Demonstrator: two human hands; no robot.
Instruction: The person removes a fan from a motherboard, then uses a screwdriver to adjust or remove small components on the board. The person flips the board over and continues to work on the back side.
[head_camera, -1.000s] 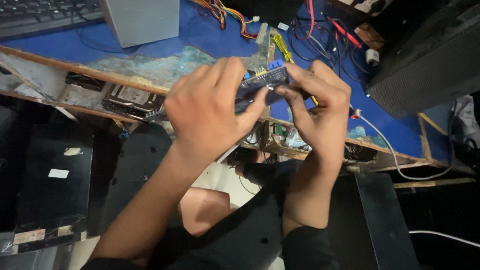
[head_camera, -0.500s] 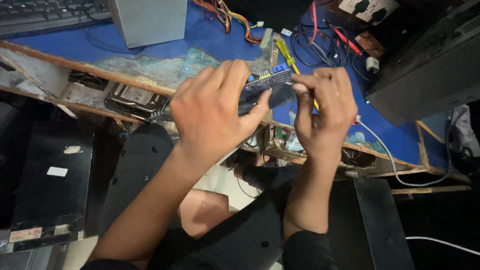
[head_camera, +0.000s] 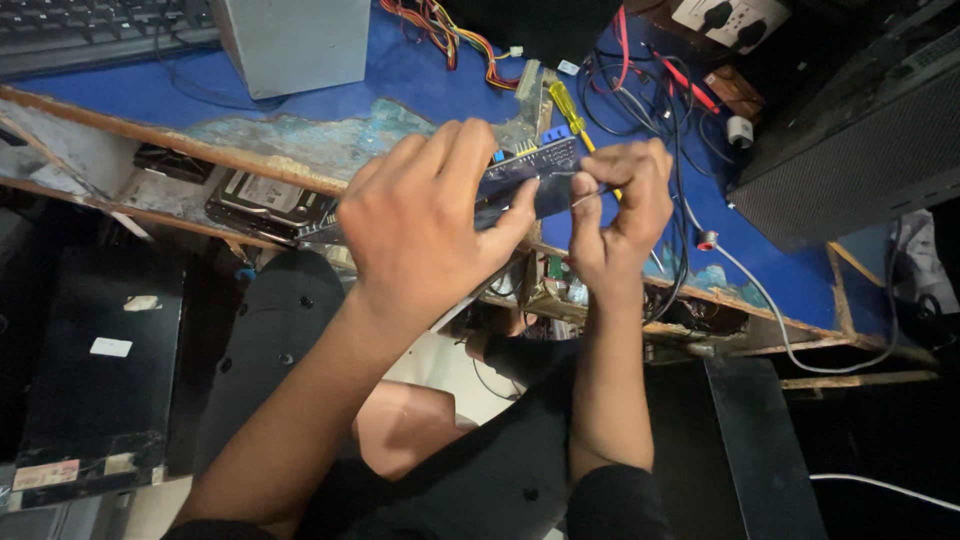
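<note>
Above the worn blue tabletop (head_camera: 420, 60), a dark circuit board (head_camera: 525, 180) is held lengthwise, gripped by the left hand (head_camera: 425, 225), while a thin metal piece at its right end is pinched by the right hand (head_camera: 615, 215).

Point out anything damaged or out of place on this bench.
The blue-topped wooden table is worn: its blue coating has peeled off in a ragged patch near the front edge. A bare hard drive lies on the shelf below. The left hand and right hand hold a dark circuit board.
</note>
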